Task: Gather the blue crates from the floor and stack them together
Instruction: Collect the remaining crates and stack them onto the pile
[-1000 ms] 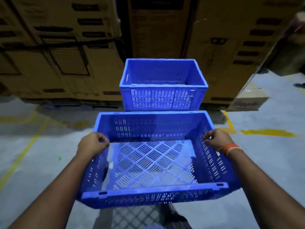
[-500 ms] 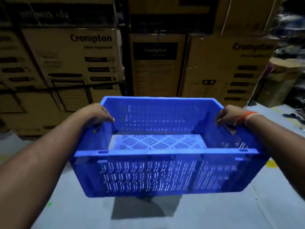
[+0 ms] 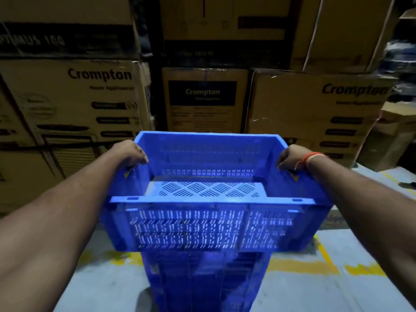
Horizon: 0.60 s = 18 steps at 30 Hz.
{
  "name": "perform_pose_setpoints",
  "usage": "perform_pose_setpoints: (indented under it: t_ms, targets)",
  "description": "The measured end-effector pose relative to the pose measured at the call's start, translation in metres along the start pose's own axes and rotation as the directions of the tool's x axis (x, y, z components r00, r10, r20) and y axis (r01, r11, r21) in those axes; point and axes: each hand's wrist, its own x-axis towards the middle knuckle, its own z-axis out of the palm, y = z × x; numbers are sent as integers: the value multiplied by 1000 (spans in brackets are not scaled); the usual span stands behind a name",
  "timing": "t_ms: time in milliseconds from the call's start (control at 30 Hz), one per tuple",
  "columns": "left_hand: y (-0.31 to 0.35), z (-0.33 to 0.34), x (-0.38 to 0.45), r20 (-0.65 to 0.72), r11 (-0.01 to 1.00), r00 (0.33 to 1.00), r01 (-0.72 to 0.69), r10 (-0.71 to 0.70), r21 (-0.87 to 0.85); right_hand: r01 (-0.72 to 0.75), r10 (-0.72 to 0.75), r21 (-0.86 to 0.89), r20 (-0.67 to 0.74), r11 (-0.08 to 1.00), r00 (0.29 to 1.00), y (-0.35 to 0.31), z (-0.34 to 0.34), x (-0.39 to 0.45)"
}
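Both hands grip one blue crate (image 3: 209,224) held up in the air, its open top facing up and its near slotted wall turned toward the camera. The left hand (image 3: 129,153) wraps the rim of the left short side, its fingers (image 3: 140,161) curled over the edge and clamped on it. The right hand (image 3: 290,157) does the same on the right short side, fingers (image 3: 282,164) hooked over the rim and closed on it; an orange wristband (image 3: 309,157) sits just behind that hand. Between the two sets of fingers lie the crate's far wall and its perforated floor, both bare.

Directly below the fingers, under the held crate, stands a second blue crate stack (image 3: 207,280) on the floor (image 3: 315,293) — dim and blurred, so how many crates it holds cannot be told, nor whether the held crate touches it or hangs just above it. Yellow painted lines (image 3: 299,265) run across the floor to either side of the stack.

Beyond the fingers, past the far rim, cardboard boxes (image 3: 310,109) printed "Crompton" are piled in a wall — well apart from the hands.
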Motion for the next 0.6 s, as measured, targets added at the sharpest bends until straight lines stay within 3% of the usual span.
perform_pose_setpoints:
  t_ms: [200, 600]
  targets:
    - [-1, 35, 53, -72, 993, 994, 83, -77, 84, 13, -13, 27, -7, 1000, 1000, 2, 24, 75]
    - [11, 42, 98, 20, 984, 996, 86, -90, 153, 76, -73, -102, 33, 992, 997, -2, 27, 164]
